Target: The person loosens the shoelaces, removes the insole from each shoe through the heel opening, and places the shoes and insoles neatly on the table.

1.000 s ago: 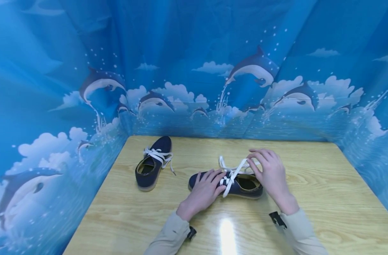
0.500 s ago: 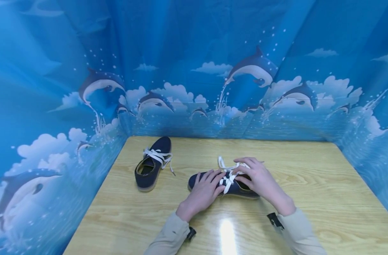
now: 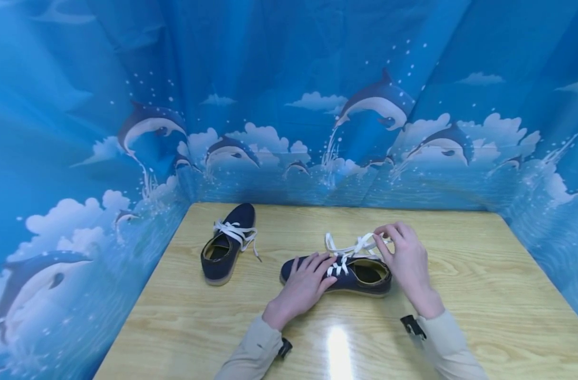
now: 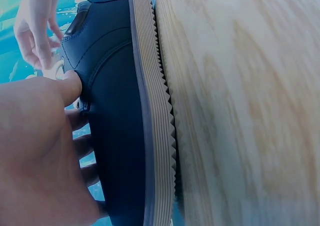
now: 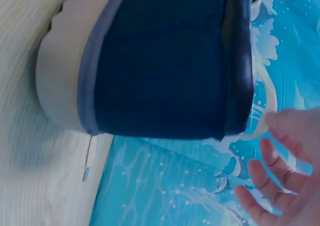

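Shoe: front under spread left hand | heel near right hand, seemingly pinching lace

The left hand hides part of the navy shoe with a tan ridged sole; the right hand covers the pinched part of its flat white lace. On the 2nd navy shoe, near the far left corner of the pale wood-grain table, the lacing is too small to tell. The table's near edge is cut off. The right wrist view crops the first shoe's front and blurs its lace.
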The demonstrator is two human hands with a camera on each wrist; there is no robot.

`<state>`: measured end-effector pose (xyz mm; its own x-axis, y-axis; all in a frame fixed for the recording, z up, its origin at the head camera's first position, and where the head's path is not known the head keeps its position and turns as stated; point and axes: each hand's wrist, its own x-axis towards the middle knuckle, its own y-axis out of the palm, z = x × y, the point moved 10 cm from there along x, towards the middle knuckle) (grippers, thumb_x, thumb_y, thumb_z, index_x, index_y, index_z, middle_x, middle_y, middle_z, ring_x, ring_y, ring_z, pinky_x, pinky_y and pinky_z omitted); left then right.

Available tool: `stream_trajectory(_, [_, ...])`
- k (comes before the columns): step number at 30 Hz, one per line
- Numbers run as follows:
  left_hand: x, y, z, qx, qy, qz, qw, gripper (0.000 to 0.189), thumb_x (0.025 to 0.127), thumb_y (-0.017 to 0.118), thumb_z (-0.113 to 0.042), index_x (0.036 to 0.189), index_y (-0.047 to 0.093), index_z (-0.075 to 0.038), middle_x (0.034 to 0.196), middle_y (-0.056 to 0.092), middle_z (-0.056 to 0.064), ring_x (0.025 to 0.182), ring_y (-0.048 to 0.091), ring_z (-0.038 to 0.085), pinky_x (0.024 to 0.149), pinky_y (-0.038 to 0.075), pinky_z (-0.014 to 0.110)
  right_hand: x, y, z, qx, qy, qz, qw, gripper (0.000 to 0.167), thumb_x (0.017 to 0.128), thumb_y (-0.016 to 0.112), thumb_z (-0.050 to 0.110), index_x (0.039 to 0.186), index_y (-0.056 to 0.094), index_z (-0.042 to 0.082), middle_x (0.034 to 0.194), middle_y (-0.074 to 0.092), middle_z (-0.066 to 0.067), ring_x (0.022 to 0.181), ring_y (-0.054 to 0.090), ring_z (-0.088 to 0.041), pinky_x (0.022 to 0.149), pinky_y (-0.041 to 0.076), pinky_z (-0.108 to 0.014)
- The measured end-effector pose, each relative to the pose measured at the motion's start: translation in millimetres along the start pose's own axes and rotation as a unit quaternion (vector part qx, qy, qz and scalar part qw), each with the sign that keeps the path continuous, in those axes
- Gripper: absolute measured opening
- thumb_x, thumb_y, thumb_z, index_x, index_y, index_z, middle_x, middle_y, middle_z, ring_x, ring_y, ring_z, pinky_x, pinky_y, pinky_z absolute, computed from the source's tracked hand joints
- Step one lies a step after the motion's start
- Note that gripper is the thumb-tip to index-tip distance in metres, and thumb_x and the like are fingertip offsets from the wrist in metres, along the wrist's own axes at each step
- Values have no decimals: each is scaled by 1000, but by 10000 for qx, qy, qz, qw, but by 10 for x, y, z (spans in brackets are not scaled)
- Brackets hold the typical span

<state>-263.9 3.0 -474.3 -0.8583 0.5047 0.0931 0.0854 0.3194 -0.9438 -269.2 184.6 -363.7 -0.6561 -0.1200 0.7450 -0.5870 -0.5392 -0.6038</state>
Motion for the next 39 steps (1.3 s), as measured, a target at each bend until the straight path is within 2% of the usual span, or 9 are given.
stream_trajectory(3, [-1, -9, 2, 8, -6, -27, 10000, 55, 109, 32, -48, 159, 35, -24, 163, 35, 1, 149, 32, 30, 120, 22, 65, -1, -2, -78, -97, 269, 68, 9996, 14, 83, 81, 4, 92, 71, 5, 74, 68, -6, 63, 60, -24, 47, 43, -30])
stream_trajectory(6, [2, -7, 3, -26, -17, -1, 10000, 55, 109, 31, -48, 159, 35, -24, 163, 35, 1, 149, 32, 30, 120, 21, 65, -16, 79, -106, -31, 402, 430, 9983, 14, 85, 80, 5, 97, 72, 5, 76, 72, -8, 64, 64, -27, 49, 47, -34])
stream_trajectory(10, [3, -1, 8, -24, -47, 20, 10000, 55, 109, 31, -49, 159, 35, -26, 163, 34, 0, 150, 31, 29, 120, 21, 64, -56, 237, -78, 163, 397, 1080, 9932, 26, 88, 77, 7, 113, 69, 4, 92, 75, -11, 81, 69, -35, 62, 56, -48])
stream_trajectory(13, [3, -1, 9, -20, -42, 10, 10000, 55, 109, 31, -49, 159, 35, -26, 163, 35, 0, 150, 32, 29, 120, 22, 64, -87, 326, -32, 279, 249, 1412, 9893, 26, 90, 76, 12, 115, 69, 6, 100, 75, -10, 92, 69, -35, 76, 58, -53])
stream_trajectory(19, [1, 8, 6, -28, -1, 23, 10000, 56, 109, 31, -49, 159, 35, -25, 163, 34, 1, 150, 31, 30, 120, 22, 65, -135, 398, 113, 346, -448, 1694, 9839, 11, 89, 79, 21, 91, 75, 12, 95, 71, -3, 91, 65, -25, 76, 59, -45])
stream_trajectory(23, [4, 9, 1, -45, 16, 41, 10000, 56, 109, 30, -50, 159, 34, -24, 163, 34, 2, 150, 30, 31, 120, 21, 66, -167, 446, 184, 414, -783, 1873, 9783, 10, 86, 81, 21, 89, 77, 13, 95, 69, -1, 91, 64, -22, 75, 59, -42])
stream_trajectory(29, [2, -3, 0, 13, 12, 49, 10000, 56, 109, 30, -50, 159, 34, -25, 163, 34, 2, 150, 30, 30, 120, 21, 66, -196, 519, 141, 311, -561, 2047, 9767, 9, 90, 78, 17, 94, 77, 9, 96, 69, -5, 91, 65, -26, 78, 58, -46])
stream_trajectory(33, [-1, 2, 8, 21, -4, 69, 10000, 56, 109, 30, -50, 159, 35, -25, 163, 34, 1, 150, 30, 30, 120, 22, 65, -238, 596, 118, 172, -389, 2329, 9716, 19, 94, 73, 19, 109, 76, 7, 109, 69, -12, 99, 66, -33, 86, 57, -53])
stream_trajectory(39, [3, 1, 6, 48, 34, 18, 10000, 55, 109, 30, -49, 158, 36, -24, 163, 35, 1, 150, 32, 30, 119, 23, 65, -223, 552, 223, 413, -730, 2008, 9760, 19, 90, 76, 8, 108, 75, 10, 115, 68, -14, 105, 65, -35, 88, 56, -55])
